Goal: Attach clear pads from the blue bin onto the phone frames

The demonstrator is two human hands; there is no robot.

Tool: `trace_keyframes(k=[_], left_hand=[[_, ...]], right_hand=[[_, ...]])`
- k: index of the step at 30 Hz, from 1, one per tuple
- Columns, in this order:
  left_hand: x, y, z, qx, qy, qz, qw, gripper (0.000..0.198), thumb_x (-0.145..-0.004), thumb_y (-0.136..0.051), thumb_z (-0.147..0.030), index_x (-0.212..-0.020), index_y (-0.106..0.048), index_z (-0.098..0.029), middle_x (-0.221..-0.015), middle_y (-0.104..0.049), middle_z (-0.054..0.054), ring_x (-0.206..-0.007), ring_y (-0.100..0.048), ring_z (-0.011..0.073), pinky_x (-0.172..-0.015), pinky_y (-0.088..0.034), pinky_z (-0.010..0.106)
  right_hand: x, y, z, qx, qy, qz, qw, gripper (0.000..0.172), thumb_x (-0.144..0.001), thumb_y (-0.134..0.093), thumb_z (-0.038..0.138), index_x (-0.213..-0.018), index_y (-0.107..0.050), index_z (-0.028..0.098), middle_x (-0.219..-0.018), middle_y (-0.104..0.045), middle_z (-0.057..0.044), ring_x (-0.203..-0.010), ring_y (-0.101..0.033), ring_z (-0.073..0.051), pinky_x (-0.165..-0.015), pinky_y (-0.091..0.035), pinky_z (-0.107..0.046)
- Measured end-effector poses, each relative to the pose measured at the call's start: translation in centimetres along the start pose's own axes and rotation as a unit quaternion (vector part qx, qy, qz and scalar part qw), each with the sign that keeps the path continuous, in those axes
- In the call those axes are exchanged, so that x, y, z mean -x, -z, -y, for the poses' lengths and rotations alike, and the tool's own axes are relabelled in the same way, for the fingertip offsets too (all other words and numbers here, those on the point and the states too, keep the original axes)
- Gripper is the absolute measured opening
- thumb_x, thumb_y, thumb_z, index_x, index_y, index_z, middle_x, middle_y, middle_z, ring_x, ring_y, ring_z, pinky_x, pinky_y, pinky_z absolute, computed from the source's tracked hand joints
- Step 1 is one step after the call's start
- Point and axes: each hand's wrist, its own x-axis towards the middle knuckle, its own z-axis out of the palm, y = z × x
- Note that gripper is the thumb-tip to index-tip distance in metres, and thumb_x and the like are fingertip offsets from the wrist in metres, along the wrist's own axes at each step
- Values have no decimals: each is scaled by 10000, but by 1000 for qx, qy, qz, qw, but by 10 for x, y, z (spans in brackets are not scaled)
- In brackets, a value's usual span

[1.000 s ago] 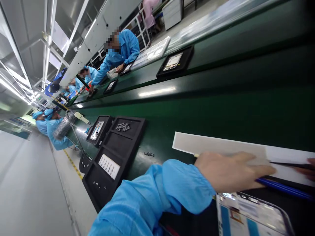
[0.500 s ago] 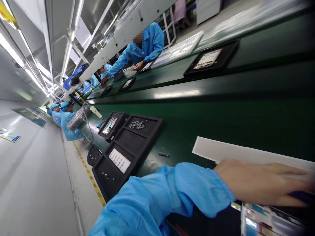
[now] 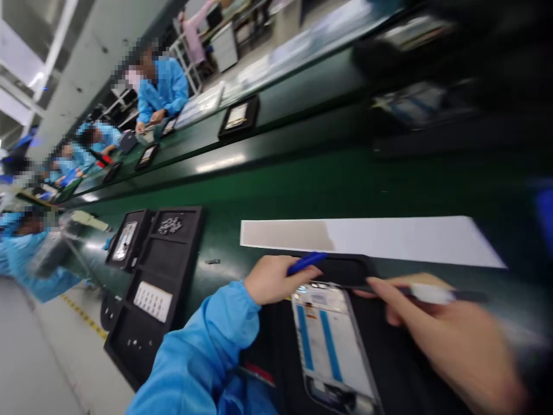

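My left hand is closed around a blue stick-like tool, just past the top edge of an opened phone body. Two blue strips run along the phone's pale back. It lies in a black holder, tilted in view. Across from it, my right hand pinches a slim dark tool with a white wrapped part; blur hides its exact kind. Its tip end is near the phone's upper right corner, apart from the phone as far as I can see.
A long white strip lies behind the phone on the green bench. To the left stands a black compartment tray with small metal parts and a white label sheet. Co-workers in blue sit along the conveyor beyond.
The view has swung to the right. My left hand has drawn back from over the strip to the phone's top edge. My right hand with its tool and most of the phone have come into view.
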Motion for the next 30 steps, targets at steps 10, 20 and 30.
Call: trace_keyframes(k=[10, 20, 30], left_hand=[[-5, 1, -7, -52, -11, -35, 998, 127, -905, -610, -229, -882, -720, -169, -891, -729, 19, -855, -680, 186, -767, -472, 241], [-7, -1, -6, -106, -37, -8, 994, 131, -921, -596, -224, -897, -718, -184, -843, -701, 7, -758, -640, 156, -678, -416, 240], [-7, -1, -5, -101, -30, -8, 994, 161, -931, -575, -242, -854, -699, -173, -826, -698, 9, -760, -639, 159, -671, -406, 240]], right_hand=[[-2, 0, 33, -105, -8, 5, 994, 501, -918, -612, 642, -692, -621, 195, -638, -558, -32, -515, -535, -193, -476, -396, -283], [5, -4, 35, -75, -4, 9, 997, 464, -947, -556, 575, -700, -622, 187, -679, -579, -20, -508, -530, -168, -490, -352, -287], [4, -3, 39, -51, 25, -3, 998, 489, -992, -526, 565, -695, -610, 186, -678, -578, -11, -473, -511, -151, -480, -337, -290]])
